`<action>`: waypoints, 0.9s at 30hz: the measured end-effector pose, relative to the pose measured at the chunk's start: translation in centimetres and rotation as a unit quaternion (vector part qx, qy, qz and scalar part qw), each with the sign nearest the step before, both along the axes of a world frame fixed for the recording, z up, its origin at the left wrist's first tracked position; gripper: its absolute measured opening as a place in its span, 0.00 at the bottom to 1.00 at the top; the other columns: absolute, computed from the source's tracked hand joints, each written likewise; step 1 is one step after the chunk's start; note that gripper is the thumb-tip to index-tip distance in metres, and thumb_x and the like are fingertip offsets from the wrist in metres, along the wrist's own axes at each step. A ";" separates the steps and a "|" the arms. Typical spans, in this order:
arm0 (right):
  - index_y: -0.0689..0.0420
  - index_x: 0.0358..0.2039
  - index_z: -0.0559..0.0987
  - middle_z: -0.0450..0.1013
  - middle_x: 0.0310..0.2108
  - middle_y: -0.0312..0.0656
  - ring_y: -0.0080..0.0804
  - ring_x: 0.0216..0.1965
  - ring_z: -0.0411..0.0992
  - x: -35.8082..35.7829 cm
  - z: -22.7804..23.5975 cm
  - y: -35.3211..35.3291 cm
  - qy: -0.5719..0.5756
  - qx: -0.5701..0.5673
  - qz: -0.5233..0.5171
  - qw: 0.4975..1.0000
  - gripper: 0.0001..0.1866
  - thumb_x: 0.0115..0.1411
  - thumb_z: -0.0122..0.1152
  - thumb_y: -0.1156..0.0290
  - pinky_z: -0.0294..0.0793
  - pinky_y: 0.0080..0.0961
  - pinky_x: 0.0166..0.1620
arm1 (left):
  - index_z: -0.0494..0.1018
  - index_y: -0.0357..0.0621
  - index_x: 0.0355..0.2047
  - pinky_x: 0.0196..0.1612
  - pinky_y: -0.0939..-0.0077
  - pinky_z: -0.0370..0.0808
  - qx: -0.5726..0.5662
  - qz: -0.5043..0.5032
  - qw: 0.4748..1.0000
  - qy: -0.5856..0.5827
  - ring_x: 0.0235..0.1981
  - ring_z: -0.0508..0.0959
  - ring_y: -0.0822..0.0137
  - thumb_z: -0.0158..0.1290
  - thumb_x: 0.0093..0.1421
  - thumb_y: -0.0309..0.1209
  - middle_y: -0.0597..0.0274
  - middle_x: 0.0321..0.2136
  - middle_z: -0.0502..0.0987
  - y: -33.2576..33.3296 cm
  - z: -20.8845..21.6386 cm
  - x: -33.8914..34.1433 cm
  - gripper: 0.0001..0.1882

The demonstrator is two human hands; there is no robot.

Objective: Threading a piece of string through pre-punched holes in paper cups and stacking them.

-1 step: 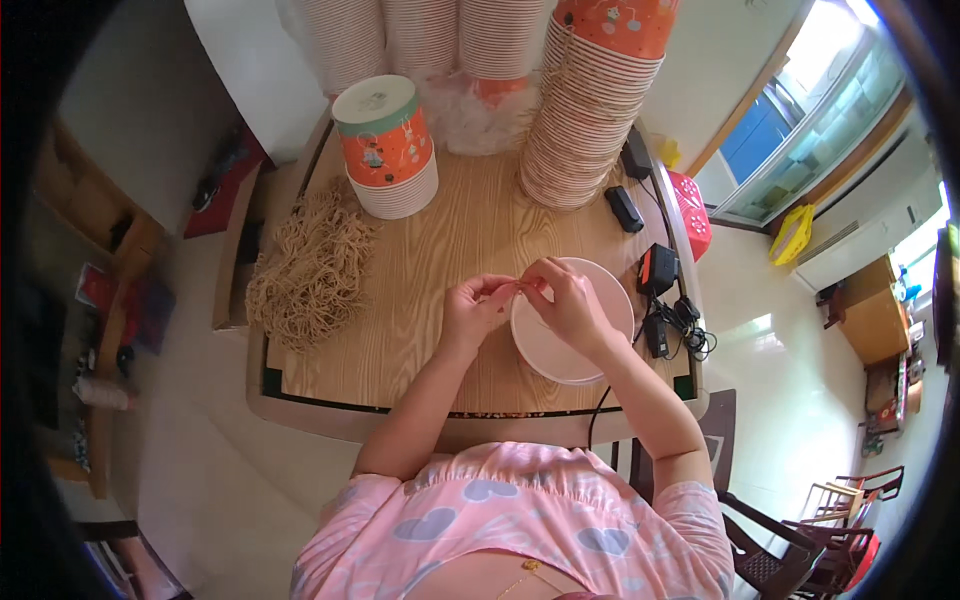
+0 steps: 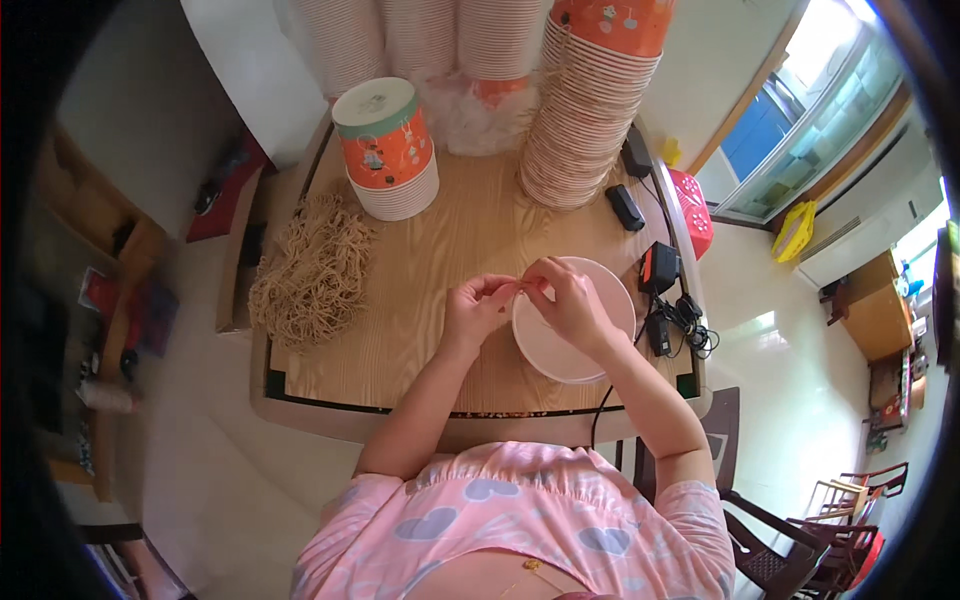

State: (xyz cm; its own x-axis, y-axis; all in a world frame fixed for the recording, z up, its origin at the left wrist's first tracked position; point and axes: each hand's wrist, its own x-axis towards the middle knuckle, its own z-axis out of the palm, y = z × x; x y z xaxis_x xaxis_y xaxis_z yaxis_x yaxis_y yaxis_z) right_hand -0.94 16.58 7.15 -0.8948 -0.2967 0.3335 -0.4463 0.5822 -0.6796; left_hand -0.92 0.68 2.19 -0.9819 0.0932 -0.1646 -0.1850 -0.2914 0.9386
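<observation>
Over the left rim of a white paper tub [image 2: 575, 345], my two hands meet fingertip to fingertip. My left hand [image 2: 478, 305] is closed in a pinch just beside the tub. Also pinched, my right hand [image 2: 562, 297] hangs above the tub's opening and hides part of its rim. Whatever thin thing lies between the fingers is too small to make out. On the table's left is a loose heap of tan twine [image 2: 312, 275]. Behind it stands a short upside-down stack of orange and green patterned paper tubs [image 2: 388, 150].
A tall stack of tubs with twine strands [image 2: 590, 120] rises at the back right. Farther back are more stacked tubs [image 2: 420, 40] and clear plastic wrap [image 2: 490, 120]. Along the right edge sit a black box [image 2: 625, 208], an orange-and-black device [image 2: 658, 268] and coiled cables [image 2: 685, 318].
</observation>
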 end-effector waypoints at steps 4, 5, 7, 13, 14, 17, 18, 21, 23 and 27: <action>0.62 0.30 0.73 0.72 0.28 0.47 0.43 0.31 0.73 0.1 -0.1 0.3 -0.008 -0.019 -0.004 1.000 0.05 0.54 0.57 0.75 0.72 0.32 0.33 | 0.76 0.39 0.34 0.33 0.82 0.72 0.031 -0.042 0.999 -0.006 0.29 0.75 0.77 0.54 0.57 0.28 0.65 0.30 0.78 -0.3 -1.0 -0.5 0.06; 0.62 0.30 0.72 0.71 0.28 0.47 0.43 0.31 0.73 0.2 -0.1 0.3 -0.003 -0.013 0.001 1.000 0.05 0.54 0.57 0.75 0.72 0.32 0.33 | 0.75 0.39 0.35 0.34 0.82 0.72 0.042 -0.058 0.997 -0.007 0.29 0.75 0.77 0.54 0.57 0.28 0.65 0.31 0.78 -0.5 -1.3 -0.7 0.07; 0.62 0.30 0.72 0.71 0.28 0.48 0.44 0.30 0.73 0.3 -0.3 0.5 0.005 -0.015 0.003 1.000 0.05 0.54 0.56 0.75 0.72 0.32 0.32 | 0.75 0.39 0.36 0.35 0.81 0.72 0.046 -0.077 0.996 -0.007 0.30 0.76 0.76 0.54 0.58 0.28 0.65 0.31 0.78 -0.7 -1.5 -0.8 0.08; 0.62 0.30 0.71 0.71 0.28 0.49 0.46 0.30 0.72 0.6 -0.3 1.0 0.002 -0.032 0.012 0.999 0.05 0.54 0.55 0.75 0.71 0.34 0.32 | 0.74 0.41 0.35 0.36 0.81 0.72 0.081 -0.122 0.988 -0.047 0.30 0.75 0.76 0.54 0.57 0.30 0.65 0.31 0.77 -1.0 -1.3 -1.1 0.08; 0.61 0.30 0.71 0.71 0.27 0.49 0.46 0.30 0.72 0.6 -0.3 1.1 0.011 -0.026 0.018 0.999 0.05 0.53 0.55 0.75 0.71 0.34 0.32 | 0.74 0.41 0.35 0.35 0.81 0.72 0.070 -0.137 0.987 -0.047 0.29 0.75 0.76 0.54 0.57 0.30 0.66 0.30 0.77 -1.2 -1.4 -1.4 0.08; 0.61 0.30 0.71 0.70 0.26 0.48 0.46 0.30 0.71 0.4 -0.6 1.1 0.026 -0.017 0.023 0.999 0.05 0.53 0.56 0.75 0.70 0.35 0.32 | 0.75 0.41 0.35 0.34 0.82 0.71 0.046 -0.161 0.985 -0.040 0.28 0.74 0.77 0.55 0.56 0.30 0.67 0.29 0.77 -1.6 -1.5 -1.9 0.07; 0.61 0.29 0.71 0.70 0.25 0.48 0.46 0.29 0.71 0.3 -0.8 1.1 0.032 -0.010 0.027 0.999 0.05 0.53 0.56 0.75 0.70 0.34 0.32 | 0.75 0.41 0.35 0.33 0.83 0.70 0.038 -0.168 0.984 -0.032 0.27 0.74 0.77 0.55 0.56 0.29 0.68 0.29 0.77 -1.7 -1.5 -2.1 0.07; 0.62 0.29 0.71 0.71 0.25 0.48 0.46 0.29 0.71 0.5 -0.3 1.0 0.023 -0.031 0.016 0.999 0.05 0.53 0.56 0.75 0.70 0.35 0.32 | 0.75 0.41 0.35 0.33 0.83 0.70 0.009 -0.176 0.984 -0.003 0.26 0.73 0.78 0.55 0.56 0.29 0.68 0.27 0.77 -1.9 -1.1 -2.3 0.08; 0.62 0.29 0.72 0.71 0.25 0.48 0.45 0.29 0.71 0.5 -0.3 0.9 0.025 -0.034 0.015 0.999 0.05 0.53 0.56 0.74 0.70 0.35 0.32 | 0.76 0.41 0.36 0.33 0.83 0.70 -0.005 -0.169 0.986 0.003 0.26 0.73 0.78 0.55 0.56 0.29 0.69 0.27 0.77 -1.6 -0.8 -2.2 0.08; 0.62 0.29 0.72 0.72 0.26 0.48 0.45 0.30 0.72 0.4 -0.4 0.8 0.001 -0.026 0.009 1.000 0.05 0.54 0.56 0.74 0.70 0.34 0.33 | 0.76 0.41 0.37 0.32 0.85 0.70 -0.005 -0.169 0.985 0.024 0.27 0.74 0.79 0.55 0.56 0.28 0.68 0.28 0.78 -1.6 -1.2 -2.2 0.09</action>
